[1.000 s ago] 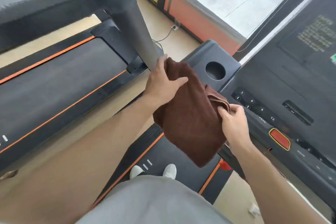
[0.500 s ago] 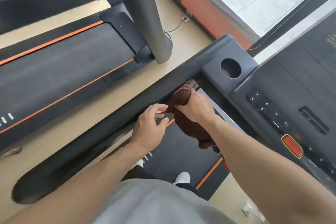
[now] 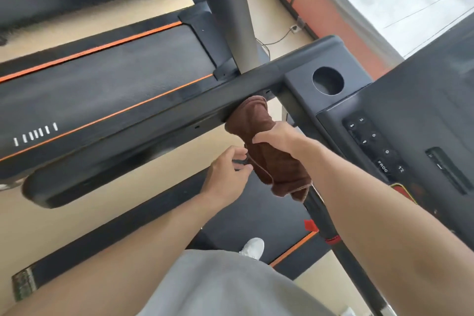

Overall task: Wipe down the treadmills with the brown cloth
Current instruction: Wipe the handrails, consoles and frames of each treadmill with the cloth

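Two bare forearms, no sleeves in sight, no watch, ring or band showing on either wrist. Left hand (image 3: 225, 174) and right hand (image 3: 278, 136) both ungloved. Light grey garment (image 3: 218, 287) across the lower middle of the view, plain, soft-looking, without print or seam visible. One white shoe (image 3: 252, 249) with a rounded toe, peeking out just beyond the grey fabric; blurred, so laces hard to make out

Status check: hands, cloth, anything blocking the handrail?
Right hand grips brown cloth against handrail underside. Left hand open beside it. Nothing blocking.
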`<state>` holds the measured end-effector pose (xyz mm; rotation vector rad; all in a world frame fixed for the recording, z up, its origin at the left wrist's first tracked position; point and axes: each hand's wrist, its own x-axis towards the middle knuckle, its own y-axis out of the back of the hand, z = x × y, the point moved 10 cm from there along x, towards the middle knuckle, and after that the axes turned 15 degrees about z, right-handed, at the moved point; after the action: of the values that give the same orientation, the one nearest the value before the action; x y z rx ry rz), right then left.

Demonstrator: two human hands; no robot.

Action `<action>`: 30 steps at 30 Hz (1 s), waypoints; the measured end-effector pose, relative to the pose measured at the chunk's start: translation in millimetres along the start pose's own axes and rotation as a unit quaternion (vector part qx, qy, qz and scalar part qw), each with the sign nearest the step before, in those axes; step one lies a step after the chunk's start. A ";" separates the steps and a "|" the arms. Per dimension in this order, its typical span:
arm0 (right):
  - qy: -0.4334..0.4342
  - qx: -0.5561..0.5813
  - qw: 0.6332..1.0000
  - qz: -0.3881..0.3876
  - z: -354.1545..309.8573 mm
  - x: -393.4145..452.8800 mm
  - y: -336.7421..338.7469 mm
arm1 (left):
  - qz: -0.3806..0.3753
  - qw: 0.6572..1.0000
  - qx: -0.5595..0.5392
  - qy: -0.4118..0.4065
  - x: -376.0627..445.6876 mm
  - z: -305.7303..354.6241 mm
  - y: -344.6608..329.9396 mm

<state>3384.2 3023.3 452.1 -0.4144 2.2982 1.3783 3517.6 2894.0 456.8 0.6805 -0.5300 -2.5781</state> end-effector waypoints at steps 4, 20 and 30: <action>-0.001 -0.006 0.999 -0.040 53.4 -22.4 -4.2 | 0.033 0.999 -0.003 0.019 -17.9 -1.1 -21.1; 0.111 -0.143 0.969 0.166 83.3 -89.2 12.8 | 0.097 0.983 -0.108 0.113 -31.0 -31.5 -56.9; 0.159 -0.039 0.976 0.142 -44.3 19.9 8.4 | 0.093 0.988 -0.086 0.091 33.8 -21.3 11.0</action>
<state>3354.1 2987.2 466.9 -0.3615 2.6503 1.6459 3505.4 2863.0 432.0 0.7583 -0.2940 -2.3275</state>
